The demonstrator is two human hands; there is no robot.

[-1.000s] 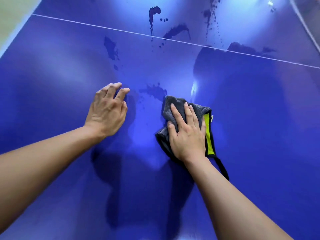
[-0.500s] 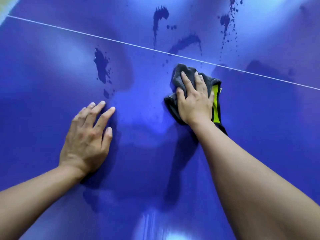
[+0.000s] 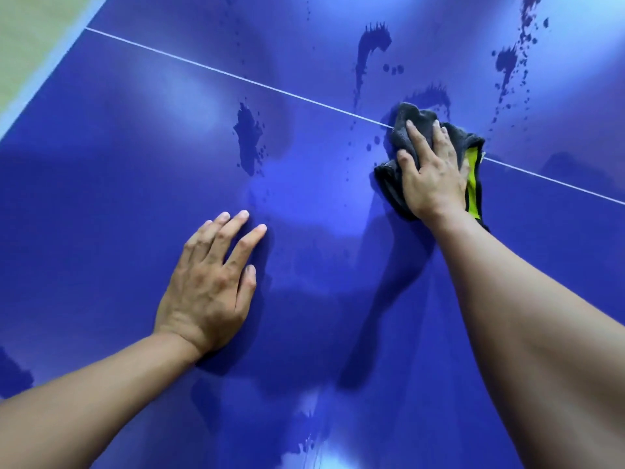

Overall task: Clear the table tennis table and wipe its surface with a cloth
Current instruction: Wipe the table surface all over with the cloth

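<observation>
The blue table tennis table [image 3: 101, 198] fills the view, crossed by a thin white line [image 3: 236, 78]. My right hand [image 3: 431, 174] lies flat with straight fingers on a crumpled grey cloth [image 3: 392, 181] with a yellow-green edge, pressing it onto the table right at the white line. My left hand [image 3: 211, 289] rests flat on the bare table, nearer to me and to the left, fingers spread. Dark wet splashes mark the surface: one [image 3: 248, 140] left of the cloth, others [image 3: 370, 42] beyond the line.
The table's left edge [image 3: 44, 79] runs diagonally at the upper left, with pale floor [image 3: 30, 35] beyond it. More dark spatter [image 3: 514, 59] lies at the upper right. Glare patches shine on the surface.
My right hand has pushed the cloth away from me, up to the white line. My left hand has gone from hovering to lying flat on the table.
</observation>
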